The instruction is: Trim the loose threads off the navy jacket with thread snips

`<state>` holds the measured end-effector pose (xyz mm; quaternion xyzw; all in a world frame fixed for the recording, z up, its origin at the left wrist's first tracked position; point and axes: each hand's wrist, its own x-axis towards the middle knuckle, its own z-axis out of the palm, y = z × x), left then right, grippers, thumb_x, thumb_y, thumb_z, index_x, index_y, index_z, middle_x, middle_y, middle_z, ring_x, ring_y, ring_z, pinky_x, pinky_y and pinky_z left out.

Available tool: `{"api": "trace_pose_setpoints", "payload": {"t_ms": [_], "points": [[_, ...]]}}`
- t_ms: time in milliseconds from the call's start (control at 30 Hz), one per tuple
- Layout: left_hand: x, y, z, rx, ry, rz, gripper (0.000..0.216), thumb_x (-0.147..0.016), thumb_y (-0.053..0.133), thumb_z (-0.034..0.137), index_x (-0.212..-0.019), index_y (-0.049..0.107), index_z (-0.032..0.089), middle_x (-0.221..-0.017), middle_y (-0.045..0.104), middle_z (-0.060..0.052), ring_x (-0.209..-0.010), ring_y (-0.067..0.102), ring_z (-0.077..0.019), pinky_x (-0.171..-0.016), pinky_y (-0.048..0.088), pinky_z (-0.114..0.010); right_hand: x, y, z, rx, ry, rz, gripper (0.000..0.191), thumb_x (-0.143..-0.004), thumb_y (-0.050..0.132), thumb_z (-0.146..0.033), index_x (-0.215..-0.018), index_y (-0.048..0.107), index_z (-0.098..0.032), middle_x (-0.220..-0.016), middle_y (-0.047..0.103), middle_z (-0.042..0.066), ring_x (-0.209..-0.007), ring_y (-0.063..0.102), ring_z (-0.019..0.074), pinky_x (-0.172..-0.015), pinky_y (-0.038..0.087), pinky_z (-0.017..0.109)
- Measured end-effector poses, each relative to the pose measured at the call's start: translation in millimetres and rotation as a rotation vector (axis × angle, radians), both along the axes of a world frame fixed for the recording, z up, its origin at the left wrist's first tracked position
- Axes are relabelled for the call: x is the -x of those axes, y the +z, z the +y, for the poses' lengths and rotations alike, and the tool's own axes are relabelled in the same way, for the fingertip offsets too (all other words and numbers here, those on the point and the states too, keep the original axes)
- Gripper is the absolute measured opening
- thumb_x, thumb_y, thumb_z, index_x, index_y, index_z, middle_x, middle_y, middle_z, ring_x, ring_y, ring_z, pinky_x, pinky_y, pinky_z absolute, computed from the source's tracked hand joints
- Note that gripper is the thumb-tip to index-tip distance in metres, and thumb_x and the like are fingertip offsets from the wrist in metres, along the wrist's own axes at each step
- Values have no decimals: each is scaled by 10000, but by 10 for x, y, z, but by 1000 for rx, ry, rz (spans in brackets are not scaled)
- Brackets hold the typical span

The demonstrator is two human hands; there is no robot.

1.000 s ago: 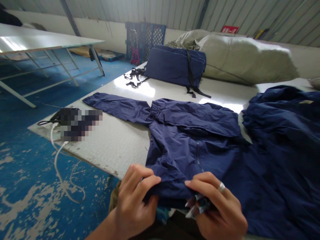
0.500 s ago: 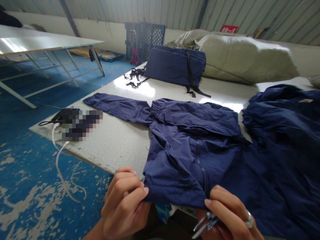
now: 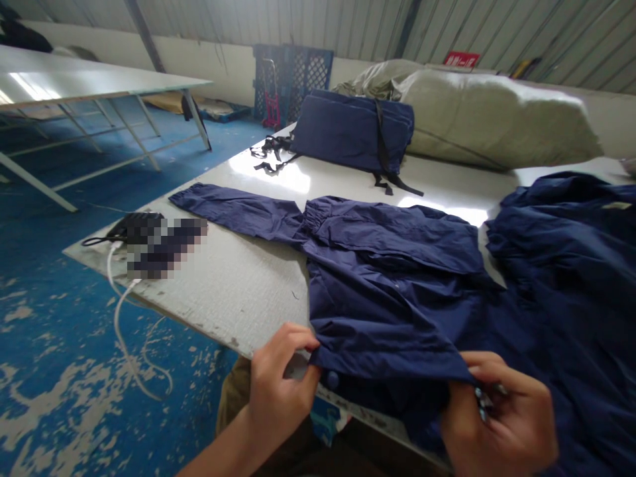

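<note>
The left hand (image 3: 285,371) pinched the near edge of a navy jacket (image 3: 392,298), which lay spread on the pale surface (image 3: 238,285); the right hand (image 3: 501,414) gripped that edge farther along, with a small metal tool (image 3: 481,401) partly hidden within it.

The dark blue jacket (image 3: 382,298) lies spread out and wrinkly in the middle, with one sleeve (image 3: 238,209) stretched toward the far left — its near edge (image 3: 392,372) is pulled up tight. A small shiny tool (image 3: 481,401), mostly hidden, is near right — just by that edge.
</note>
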<state>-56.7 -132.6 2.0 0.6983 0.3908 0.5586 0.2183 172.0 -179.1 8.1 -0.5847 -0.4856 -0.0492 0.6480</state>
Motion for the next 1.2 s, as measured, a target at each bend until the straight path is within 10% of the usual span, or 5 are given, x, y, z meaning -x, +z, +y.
{"api": "trace_pose_setpoints", "payload": {"t_ms": [533,700,933,1067,1200], "points": [[73,90,33,-246,42,34,365,-776,694,-101,-992,677,193,-937,716,-43,-905,752,-186,-775,670,-311,-89,77,-60,293,-29,49,158,-858,741,-230,-828,586,-222,-845,671,21,-758,638,156,-700,514,253],[42,155,123,17,-98,-71,373,-822,646,-53,-1051,766,217,-1007,734,-70,-919,730,-179,-811,617,-294,-140,117,-43,287,134,148,224,-792,800,-222,-757,578,-221,-888,662,26,-785,632,166,-663,481,248],[165,192,295,872,-677,-308,124,-774,875,275,-792,840,158,-743,744,-69,-694,644,-164,-663,480,-259,-257,219,-25,367,405,328,187,-733,887,-303,-779,730,-212,-870,742,68,-788,704,217,-601,520,251],[182,134,328,1070,-674,-555,420,-711,919,501,-642,745,126,-595,594,-12,-577,473,-101,-562,355,-215,-293,240,27,459,426,497,262,-675,936,-409,-743,792,-201,-811,770,93,-724,721,229,-609,580,279],[123,131,327,1105,-622,-681,490,-720,898,552,-620,660,136,-577,509,14,-567,421,-94,-548,350,-205,-215,300,50,602,341,756,391,-592,974,-490,-753,797,-181,-651,669,31,-451,446,77,-366,298,190]]}}
